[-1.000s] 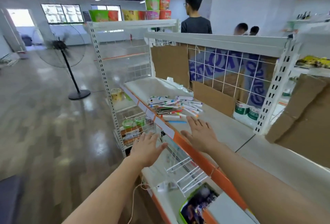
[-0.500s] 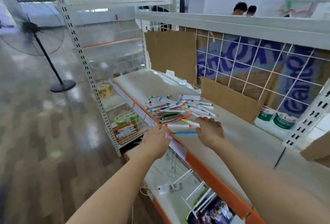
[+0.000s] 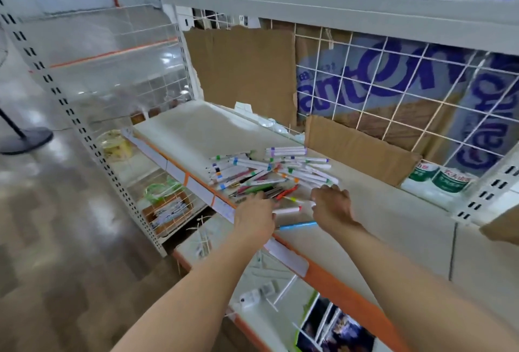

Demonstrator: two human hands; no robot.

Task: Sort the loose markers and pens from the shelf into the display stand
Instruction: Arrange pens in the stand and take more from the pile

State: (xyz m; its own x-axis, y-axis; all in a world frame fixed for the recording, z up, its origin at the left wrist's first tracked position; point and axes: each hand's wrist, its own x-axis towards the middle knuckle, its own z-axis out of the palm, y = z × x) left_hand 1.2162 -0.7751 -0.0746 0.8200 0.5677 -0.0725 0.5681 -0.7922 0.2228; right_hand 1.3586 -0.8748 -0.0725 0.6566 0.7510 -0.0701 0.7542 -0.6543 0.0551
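Markers [image 3: 269, 172], slim white plastic barrels, heaped on smooth cream shelf [image 3: 393, 219].

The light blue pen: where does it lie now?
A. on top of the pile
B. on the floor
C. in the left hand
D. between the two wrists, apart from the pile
D: the light blue pen lies alone on the shelf, nearer than the pile of markers.

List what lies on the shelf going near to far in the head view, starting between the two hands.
Blue pen → white marker with red cap → pile of markers and pens → cardboard piece leaning at the back → wire grid.
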